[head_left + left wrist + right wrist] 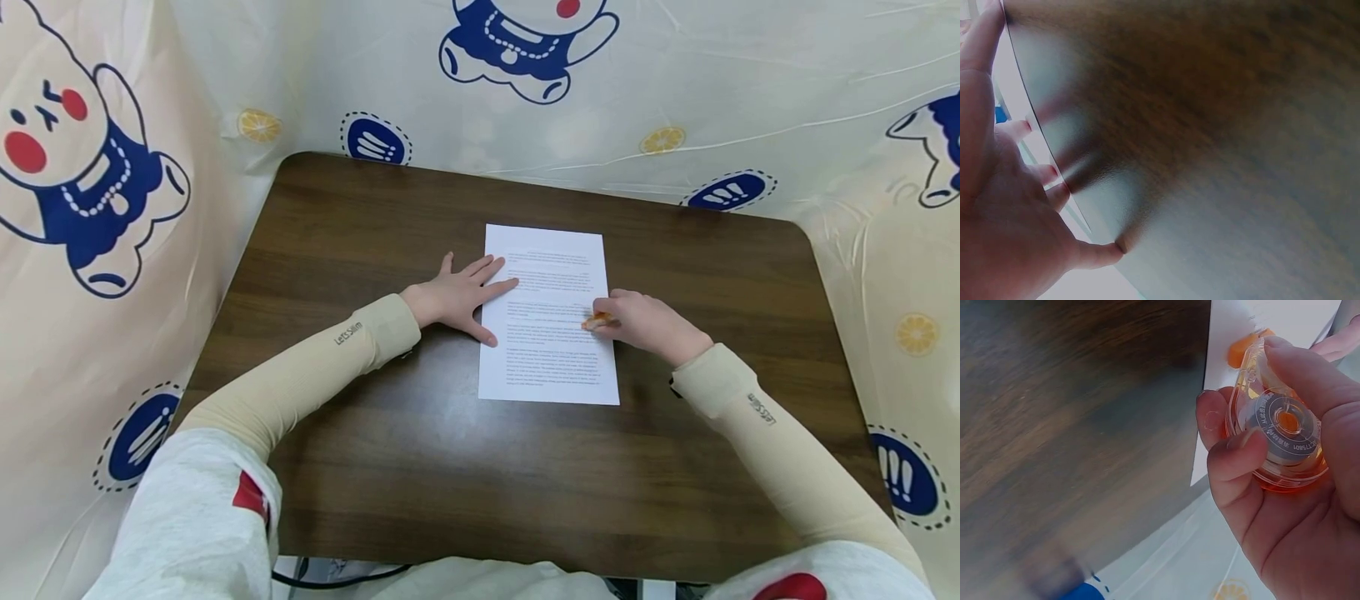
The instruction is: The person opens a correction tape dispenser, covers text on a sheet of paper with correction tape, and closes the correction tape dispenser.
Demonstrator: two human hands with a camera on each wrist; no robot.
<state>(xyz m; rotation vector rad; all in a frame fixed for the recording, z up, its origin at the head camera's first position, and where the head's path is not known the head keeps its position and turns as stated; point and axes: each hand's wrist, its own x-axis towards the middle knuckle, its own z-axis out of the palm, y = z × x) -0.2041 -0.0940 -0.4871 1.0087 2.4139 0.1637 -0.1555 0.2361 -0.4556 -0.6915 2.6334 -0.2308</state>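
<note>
A white sheet of paper [543,243] with printed lines of text lies on the brown wooden table. My left hand [456,300] rests with spread, straight fingers on the sheet's left edge, its palm beside the paper. At the right side of the text, my right hand [643,322] grips an orange, see-through correction tape [1282,425]. In the right wrist view the fingers and thumb curl round its clear case, and a round reel with a printed label shows inside. Its orange tip end [1242,350] is at the paper; whether it touches cannot be told.
The wooden table [390,483] has rounded far corners. White curtains [480,125] with blue cartoon figures and orange slices hang behind it and at both sides. A black cable [337,583] runs below the table's near edge.
</note>
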